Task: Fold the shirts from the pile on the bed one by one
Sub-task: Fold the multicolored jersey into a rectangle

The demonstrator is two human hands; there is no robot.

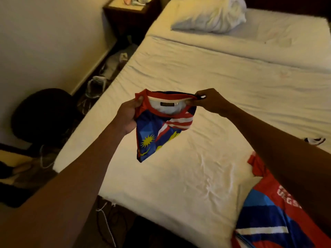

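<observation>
Opening step: left hand [128, 114] and right hand [208, 101] each pinch 1 shirt [161, 129] at its collar above the bed [197, 167]; next, likely spread it flat.

White pillow [209, 17], rumpled: far beyond the right fingers [190, 101]. Dark wooden nightstand [132, 17]: far beyond the left fingers [139, 101], against the wall [44, 42]; small items on top, too blurred to tell. Black round chair [43, 115]: well left of the left fingers, lower down. Tangled white cables [95, 86]: between chair and nightstand.
</observation>
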